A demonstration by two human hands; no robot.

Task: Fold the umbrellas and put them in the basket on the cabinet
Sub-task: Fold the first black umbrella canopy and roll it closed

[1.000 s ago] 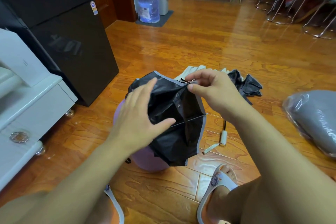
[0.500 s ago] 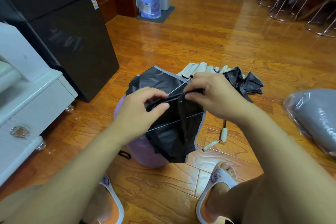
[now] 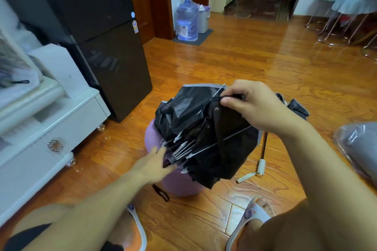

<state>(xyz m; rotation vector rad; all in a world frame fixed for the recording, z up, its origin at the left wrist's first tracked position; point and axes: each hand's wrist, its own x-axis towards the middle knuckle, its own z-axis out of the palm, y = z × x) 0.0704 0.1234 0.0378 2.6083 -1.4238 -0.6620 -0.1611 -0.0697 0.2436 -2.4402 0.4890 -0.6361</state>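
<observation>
Over wood floor [image 3: 234, 63]: right hand [image 3: 255, 104] pinches black umbrella [image 3: 204, 128] canopy; left hand [image 3: 155, 163] grips handle, fingers partly hidden.

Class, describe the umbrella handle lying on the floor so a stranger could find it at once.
Start at the wooden floor, just right of the black umbrella the right hand holds up. There a thin dark shaft ends in a cream handle; it alone is pale and stubby.

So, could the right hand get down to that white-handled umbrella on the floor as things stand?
Probably not straight away: the right hand is pinching the black canopy of the umbrella being folded. The white handle lies uncovered on the floor just below, so once it lets go the way looks free.
</observation>
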